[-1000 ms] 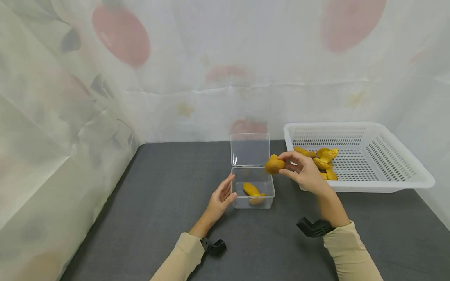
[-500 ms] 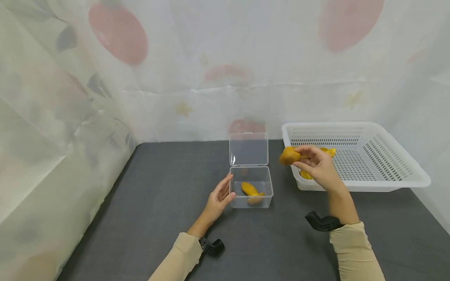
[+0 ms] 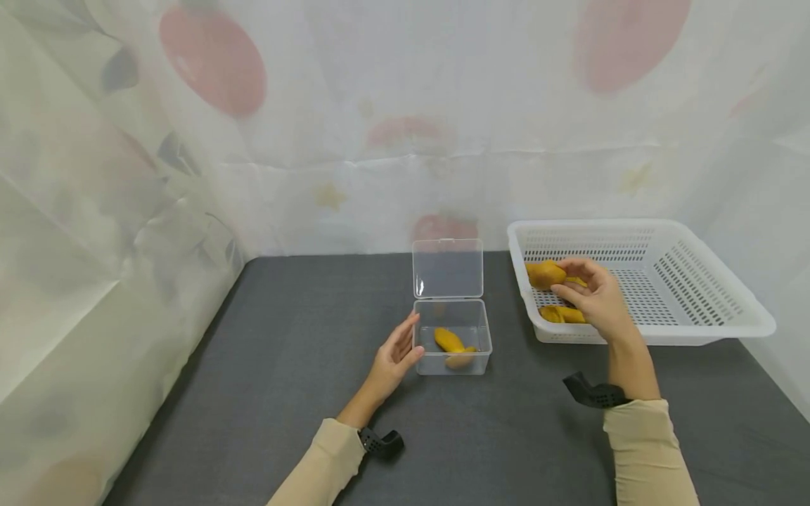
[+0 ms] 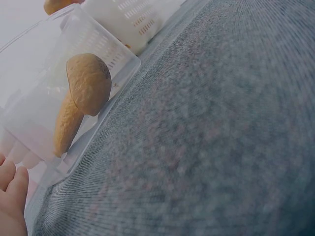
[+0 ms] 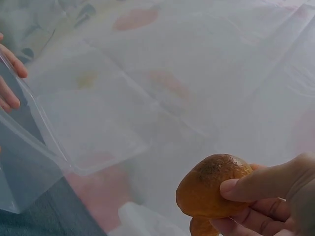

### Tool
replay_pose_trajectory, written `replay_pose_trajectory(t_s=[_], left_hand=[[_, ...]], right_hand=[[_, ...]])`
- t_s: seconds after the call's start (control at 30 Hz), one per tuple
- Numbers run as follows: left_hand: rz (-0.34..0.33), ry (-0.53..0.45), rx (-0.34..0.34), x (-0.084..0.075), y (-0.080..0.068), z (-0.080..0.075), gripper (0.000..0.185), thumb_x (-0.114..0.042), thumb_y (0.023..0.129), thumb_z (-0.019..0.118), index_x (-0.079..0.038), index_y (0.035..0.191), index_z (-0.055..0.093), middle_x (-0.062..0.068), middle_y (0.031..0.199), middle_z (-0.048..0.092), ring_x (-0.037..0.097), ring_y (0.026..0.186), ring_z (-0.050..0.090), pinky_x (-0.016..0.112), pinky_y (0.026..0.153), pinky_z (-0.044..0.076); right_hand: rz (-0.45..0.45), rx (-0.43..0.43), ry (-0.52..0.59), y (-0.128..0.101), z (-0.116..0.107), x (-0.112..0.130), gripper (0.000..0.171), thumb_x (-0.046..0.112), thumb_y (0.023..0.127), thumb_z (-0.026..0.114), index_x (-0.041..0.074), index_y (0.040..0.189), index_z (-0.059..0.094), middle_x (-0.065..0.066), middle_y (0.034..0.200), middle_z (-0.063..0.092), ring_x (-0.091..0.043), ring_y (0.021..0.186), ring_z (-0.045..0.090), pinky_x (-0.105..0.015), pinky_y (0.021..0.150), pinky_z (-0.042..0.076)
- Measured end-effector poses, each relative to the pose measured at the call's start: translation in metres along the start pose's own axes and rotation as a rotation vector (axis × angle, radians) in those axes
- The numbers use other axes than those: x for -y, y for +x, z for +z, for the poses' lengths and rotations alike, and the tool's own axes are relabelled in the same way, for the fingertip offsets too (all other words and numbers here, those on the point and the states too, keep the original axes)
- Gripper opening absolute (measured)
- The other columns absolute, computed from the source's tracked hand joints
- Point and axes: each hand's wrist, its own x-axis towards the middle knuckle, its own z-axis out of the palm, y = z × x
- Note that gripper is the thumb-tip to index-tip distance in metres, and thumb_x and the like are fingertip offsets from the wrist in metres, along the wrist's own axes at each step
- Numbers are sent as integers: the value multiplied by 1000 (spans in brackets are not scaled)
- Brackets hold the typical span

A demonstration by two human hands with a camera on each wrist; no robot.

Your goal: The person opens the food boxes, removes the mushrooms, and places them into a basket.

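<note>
A yellow-brown mushroom is pinched between the thumb and fingers of my right hand, over the left part of the white basket. My left hand rests with relaxed fingers along the left side of a clear plastic box, thumb by its near left corner. Inside the box lies a mushroom, its cap and stem seen through the wall in the left wrist view. The box's clear lid stands raised at the back. More mushrooms lie in the basket, partly hidden by my right hand.
The box and basket stand on a dark grey cloth-covered table, with a gap between them. A pale printed curtain hangs along the back and sides. Each wrist wears a black camera mount.
My right hand has carried the mushroom from above the box's right edge rightward to over the basket. My left hand and the box have stayed in place.
</note>
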Motion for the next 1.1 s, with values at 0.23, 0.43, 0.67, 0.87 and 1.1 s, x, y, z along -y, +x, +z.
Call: replay_pose_trajectory(t_s=[0.23,0.43,0.67,0.87,1.1], left_hand=[[22,14,4,3,0,-1,58,-5,96,54,-4,150,31,21,161,20,13,146,26,11,113,28],[19,7,3,2,1,0,58,-3,96,54,-1,149,31,23,160,19,19,148,25,9,112,28],[-2,-11,6,-1,2,-1,60,-8,96,56,5,148,29,24,160,18,39,147,19,17,115,28],[-12,-11,3,-3,2,0,59,-7,96,56,1,148,31,23,160,19,39,147,21,27,117,28],[-23,-12,3,-3,2,0,59,-8,96,56,0,149,31,24,160,18,40,147,20,44,117,25]], right_hand=[[73,-37,-160,0,-8,-5,37,-14,84,62,13,110,61,13,107,55,5,97,54,-1,83,49],[112,-33,-272,0,-10,-9,29,-3,87,65,7,115,62,22,106,56,9,98,54,0,85,47],[123,-18,-337,0,-8,-7,36,7,88,68,-5,122,60,33,102,59,11,97,57,1,85,45],[112,-7,-281,1,-2,-5,30,4,87,68,1,117,63,26,99,64,9,93,60,0,83,48],[129,28,-231,1,8,-1,24,5,88,68,10,112,65,22,96,67,9,89,61,-3,81,50]])
